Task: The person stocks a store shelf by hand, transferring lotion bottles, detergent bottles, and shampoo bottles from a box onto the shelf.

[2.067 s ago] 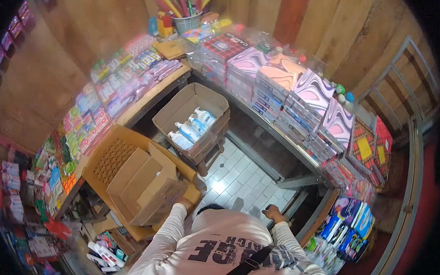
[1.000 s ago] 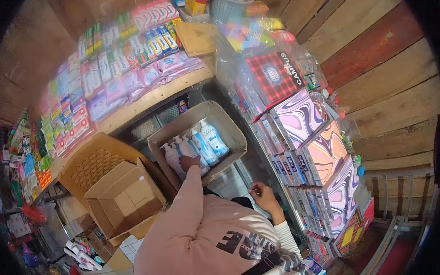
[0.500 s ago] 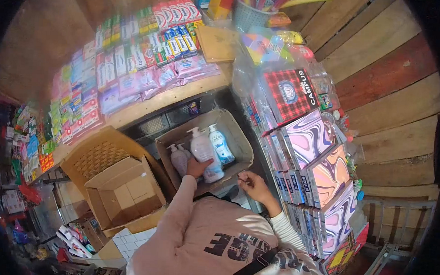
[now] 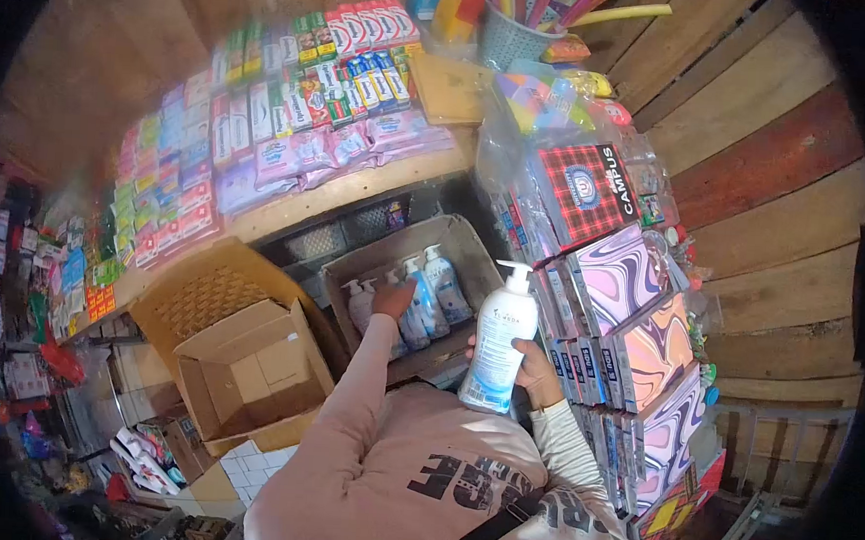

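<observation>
My right hand [image 4: 537, 375] is wrapped round a large white-and-blue pump bottle [image 4: 500, 342], holding it nearly upright outside the box, close to my chest. Its printed back label faces me. My left hand [image 4: 391, 300] reaches into a worn cardboard box [image 4: 346, 268], its fingers closed at the upper part of a blue-and-white pump bottle [image 4: 428, 307]. Another white-and-blue pump bottle [image 4: 447, 284] leans at the box's right side. Pinkish pump bottles [image 4: 360, 305] stand at its left, partly hidden by my left hand and arm.
An open cardboard carton [image 4: 251, 368] sits left of the box. Behind, a wooden shelf [image 4: 289, 202] carries toothpaste boxes [image 4: 372, 27] and pink packs [image 4: 307, 153]. Stacked notebooks [image 4: 613, 279] rise close on the right, near the held bottle. A plastic basket [image 4: 513, 40] stands at the back.
My right hand, earlier pinched near the box's right edge, now holds a pump bottle. My left hand has moved up off the pinkish bottle to the bottles' tops. The view has shifted slightly.
</observation>
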`<action>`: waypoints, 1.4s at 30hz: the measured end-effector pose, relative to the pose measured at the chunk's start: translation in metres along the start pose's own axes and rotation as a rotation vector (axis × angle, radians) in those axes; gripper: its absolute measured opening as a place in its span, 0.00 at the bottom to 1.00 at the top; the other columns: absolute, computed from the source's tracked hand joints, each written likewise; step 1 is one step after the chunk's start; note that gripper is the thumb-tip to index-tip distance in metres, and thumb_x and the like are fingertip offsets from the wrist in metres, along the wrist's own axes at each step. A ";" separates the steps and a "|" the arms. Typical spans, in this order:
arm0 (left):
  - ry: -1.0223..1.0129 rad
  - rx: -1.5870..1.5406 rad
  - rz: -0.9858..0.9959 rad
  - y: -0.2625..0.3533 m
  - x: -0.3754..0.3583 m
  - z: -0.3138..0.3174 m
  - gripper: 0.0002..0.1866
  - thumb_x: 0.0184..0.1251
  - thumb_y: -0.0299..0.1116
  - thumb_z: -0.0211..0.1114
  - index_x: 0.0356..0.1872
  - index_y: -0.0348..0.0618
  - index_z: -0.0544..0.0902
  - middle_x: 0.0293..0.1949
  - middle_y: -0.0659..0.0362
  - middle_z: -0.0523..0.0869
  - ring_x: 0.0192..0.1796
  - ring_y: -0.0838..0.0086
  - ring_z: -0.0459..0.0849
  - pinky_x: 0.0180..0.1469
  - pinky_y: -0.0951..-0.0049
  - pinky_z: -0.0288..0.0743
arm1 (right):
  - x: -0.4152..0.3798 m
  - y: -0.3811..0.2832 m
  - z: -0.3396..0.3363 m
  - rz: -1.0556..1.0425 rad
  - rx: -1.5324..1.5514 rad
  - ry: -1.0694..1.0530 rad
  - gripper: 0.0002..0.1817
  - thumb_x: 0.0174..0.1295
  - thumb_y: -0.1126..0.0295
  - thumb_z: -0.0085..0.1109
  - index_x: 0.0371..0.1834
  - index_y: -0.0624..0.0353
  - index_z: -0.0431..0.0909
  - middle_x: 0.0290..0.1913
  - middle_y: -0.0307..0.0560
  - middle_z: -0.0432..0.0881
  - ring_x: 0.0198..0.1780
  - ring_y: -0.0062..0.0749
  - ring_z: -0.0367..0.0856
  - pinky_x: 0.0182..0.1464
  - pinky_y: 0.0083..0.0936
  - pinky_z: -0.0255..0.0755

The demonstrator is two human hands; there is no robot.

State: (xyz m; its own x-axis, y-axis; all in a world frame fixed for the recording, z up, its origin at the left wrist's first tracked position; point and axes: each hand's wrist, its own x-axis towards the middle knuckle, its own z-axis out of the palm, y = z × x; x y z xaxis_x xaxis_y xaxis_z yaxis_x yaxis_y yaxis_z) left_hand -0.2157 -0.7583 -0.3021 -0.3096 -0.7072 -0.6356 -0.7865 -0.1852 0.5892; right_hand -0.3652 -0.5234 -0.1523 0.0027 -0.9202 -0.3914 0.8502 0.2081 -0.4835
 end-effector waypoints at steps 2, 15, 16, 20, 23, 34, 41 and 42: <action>0.099 0.226 -0.060 -0.046 0.019 0.021 0.34 0.66 0.54 0.61 0.63 0.35 0.77 0.58 0.45 0.82 0.59 0.51 0.81 0.66 0.62 0.70 | -0.006 0.004 0.001 -0.045 0.024 0.042 0.43 0.51 0.55 0.74 0.67 0.65 0.67 0.59 0.61 0.79 0.60 0.54 0.80 0.64 0.48 0.74; 0.364 -0.723 -0.095 -0.043 0.008 0.028 0.24 0.76 0.42 0.52 0.68 0.42 0.69 0.60 0.47 0.81 0.62 0.58 0.80 0.62 0.61 0.74 | -0.069 0.014 0.017 -0.324 -0.085 0.357 0.31 0.57 0.70 0.67 0.65 0.66 0.71 0.58 0.54 0.81 0.60 0.41 0.80 0.66 0.38 0.72; 0.336 -0.773 -0.103 -0.058 0.015 0.034 0.25 0.75 0.43 0.53 0.67 0.43 0.69 0.60 0.48 0.81 0.62 0.57 0.80 0.62 0.61 0.74 | -0.075 0.020 0.014 -0.301 -0.042 0.357 0.29 0.58 0.74 0.66 0.64 0.66 0.71 0.58 0.51 0.81 0.60 0.38 0.80 0.65 0.37 0.72; -0.044 -0.957 -0.316 -0.119 0.057 0.065 0.27 0.71 0.46 0.57 0.66 0.44 0.71 0.59 0.49 0.81 0.61 0.56 0.80 0.62 0.58 0.74 | -0.098 0.045 0.025 -0.425 -0.105 0.528 0.30 0.57 0.74 0.70 0.64 0.64 0.72 0.56 0.46 0.81 0.58 0.33 0.79 0.63 0.34 0.73; -0.415 -1.015 -0.510 -0.144 0.085 0.070 0.28 0.69 0.48 0.59 0.66 0.44 0.72 0.59 0.50 0.82 0.61 0.55 0.80 0.62 0.57 0.75 | -0.123 0.059 0.026 -0.540 -0.180 0.607 0.32 0.55 0.72 0.71 0.64 0.64 0.71 0.55 0.45 0.81 0.58 0.32 0.79 0.63 0.34 0.73; -0.877 -0.908 0.060 -0.030 -0.055 -0.007 0.24 0.55 0.31 0.64 0.56 0.38 0.78 0.49 0.52 0.86 0.53 0.56 0.84 0.59 0.54 0.78 | -0.265 0.165 0.067 -1.079 0.035 0.856 0.32 0.61 0.66 0.64 0.66 0.67 0.66 0.54 0.57 0.81 0.53 0.45 0.85 0.57 0.38 0.79; -1.372 -0.419 0.178 0.016 -0.265 0.060 0.32 0.48 0.34 0.65 0.58 0.29 0.74 0.46 0.39 0.85 0.48 0.47 0.86 0.58 0.50 0.80 | -0.351 0.315 0.125 -1.393 0.026 1.245 0.40 0.61 0.67 0.72 0.73 0.63 0.58 0.61 0.45 0.74 0.62 0.30 0.73 0.66 0.32 0.68; -1.592 -0.327 0.217 0.009 -0.290 0.081 0.36 0.46 0.35 0.65 0.60 0.30 0.73 0.48 0.39 0.84 0.51 0.47 0.85 0.60 0.48 0.78 | -0.366 0.331 0.144 -1.418 -0.127 1.416 0.45 0.58 0.64 0.76 0.73 0.63 0.57 0.62 0.46 0.73 0.63 0.31 0.72 0.67 0.33 0.67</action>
State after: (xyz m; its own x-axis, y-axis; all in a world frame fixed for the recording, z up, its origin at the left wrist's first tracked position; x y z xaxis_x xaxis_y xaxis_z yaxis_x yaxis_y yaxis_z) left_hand -0.1759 -0.5001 -0.1530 -0.7607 0.5978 -0.2528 -0.5821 -0.4560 0.6732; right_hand -0.0088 -0.1653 -0.0565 -0.9016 0.4292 0.0530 -0.1600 -0.2172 -0.9629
